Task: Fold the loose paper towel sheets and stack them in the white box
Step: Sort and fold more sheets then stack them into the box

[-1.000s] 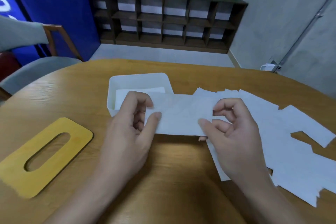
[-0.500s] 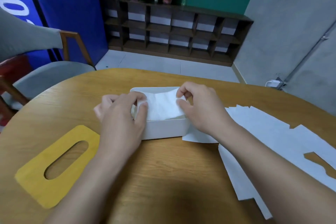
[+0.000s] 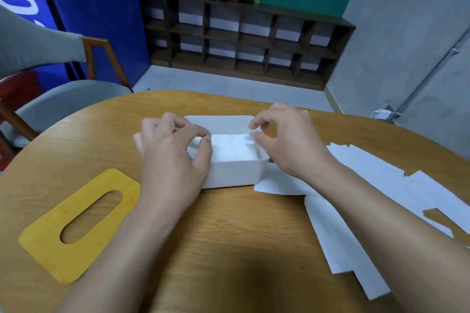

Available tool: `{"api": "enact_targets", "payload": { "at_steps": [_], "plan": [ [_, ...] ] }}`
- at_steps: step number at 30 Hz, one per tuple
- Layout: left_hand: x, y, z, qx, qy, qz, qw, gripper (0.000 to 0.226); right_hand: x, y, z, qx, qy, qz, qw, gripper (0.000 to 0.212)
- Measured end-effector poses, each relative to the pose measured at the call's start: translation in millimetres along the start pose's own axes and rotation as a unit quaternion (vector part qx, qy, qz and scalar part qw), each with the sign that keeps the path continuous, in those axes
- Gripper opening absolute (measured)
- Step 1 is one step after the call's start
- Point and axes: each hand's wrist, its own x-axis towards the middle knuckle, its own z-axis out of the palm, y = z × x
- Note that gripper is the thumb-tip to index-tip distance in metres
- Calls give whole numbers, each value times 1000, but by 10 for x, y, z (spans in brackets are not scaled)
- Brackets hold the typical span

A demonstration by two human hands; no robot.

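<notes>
The white box (image 3: 234, 175) stands on the wooden table (image 3: 229, 236) just beyond its middle. A folded paper towel sheet (image 3: 232, 147) lies flat inside it. My left hand (image 3: 170, 160) is over the box's left end, and its thumb and forefinger pinch that end of the sheet. My right hand (image 3: 287, 145) is over the right end, its thumb and forefinger closed on the sheet's far right corner. Several loose paper towel sheets (image 3: 381, 180) lie spread over the table to the right, partly under my right forearm.
A yellow lid with an oval slot (image 3: 76, 226) lies flat at the front left of the table. A grey chair (image 3: 63, 99) stands past the table's left edge. Dark shelves (image 3: 241, 40) line the far wall.
Both hands carried the folded sheet from in front of the box to over it and lowered it in. It now lies flat inside. The view has tilted up.
</notes>
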Motion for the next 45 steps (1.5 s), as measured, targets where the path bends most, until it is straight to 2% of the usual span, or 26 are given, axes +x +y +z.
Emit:
{"api": "enact_targets", "payload": {
  "at_steps": [5, 11, 16, 20, 22, 27, 34, 37, 41, 45],
  "plan": [
    [-138, 355, 69, -89, -23, 68, 993, 12, -279, 13, -214, 72, 45, -7, 996, 6],
    [-478, 716, 305, -173, -105, 63, 977, 19, -850, 159, -390, 117, 32, 42, 992, 6],
    [-780, 848, 566, -161, -209, 68, 962, 22, -1311, 504, -298, 115, 13, 104, 988, 8],
    [-904, 865, 703, -127, -269, 80, 951, 13, -1565, 756, -180, 50, 9, 113, 992, 3],
    [-933, 839, 743, -110, -286, 86, 948, 14, -1699, 855, -150, 3, 16, 117, 993, 11],
    [-951, 800, 752, -94, -301, 90, 945, 17, -1914, 941, -101, -64, -19, 77, 995, 29],
    [-956, 851, 800, -86, -317, 106, 939, 20, -1870, 933, -89, -93, -18, 55, 994, 9],
    [-966, 838, 785, -94, -322, 105, 936, 28, -1867, 902, -84, -95, -14, 50, 994, 13],
    [-976, 809, 743, -109, -313, 134, 934, 43, -1902, 862, -130, -13, -15, 48, 999, 10],
    [-983, 790, 709, -97, -287, 191, 933, 23, -1954, 792, -219, 134, -9, 42, 990, 17]
  ]
}}
